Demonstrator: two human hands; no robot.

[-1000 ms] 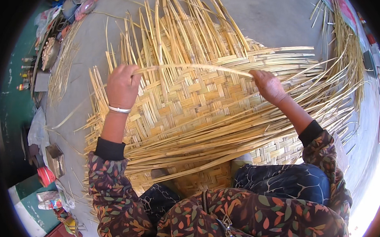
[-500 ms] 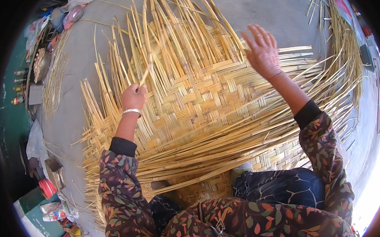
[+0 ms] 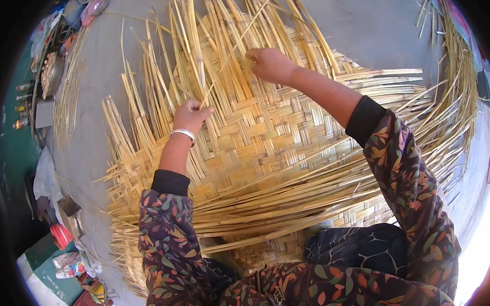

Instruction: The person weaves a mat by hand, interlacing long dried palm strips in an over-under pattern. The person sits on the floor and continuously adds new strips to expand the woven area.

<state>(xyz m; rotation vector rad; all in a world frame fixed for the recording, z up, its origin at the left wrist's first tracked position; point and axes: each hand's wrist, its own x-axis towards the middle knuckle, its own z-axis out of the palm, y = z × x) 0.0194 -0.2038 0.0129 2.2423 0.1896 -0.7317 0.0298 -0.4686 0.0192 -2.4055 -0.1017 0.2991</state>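
A partly woven mat [image 3: 266, 127] of flat yellow reed strips spreads before me, with loose upright strips [image 3: 218, 39] fanning out from its far edge. My left hand [image 3: 191, 118], a silver bangle on its wrist, pinches the lower end of a thin reed strip [image 3: 222, 72]. That strip slants up to the right across the upright ones. Over the far part of the mat, my right hand [image 3: 273, 65] is closed, its fingertips at the upright strips. Exactly what lies between its fingers is hidden.
Long loose reeds [image 3: 290, 178] lie across the near part of the mat, in front of my knees. A bundle of thin reeds [image 3: 460, 67] lies at the far right on the grey floor [image 3: 370, 21]. Plastic bags [image 3: 44, 172] and assorted items line the left side.
My right hand has moved left from the mat's far right and closed from spread fingers. My left hand has shifted slightly right, and the thin strip now slants right.
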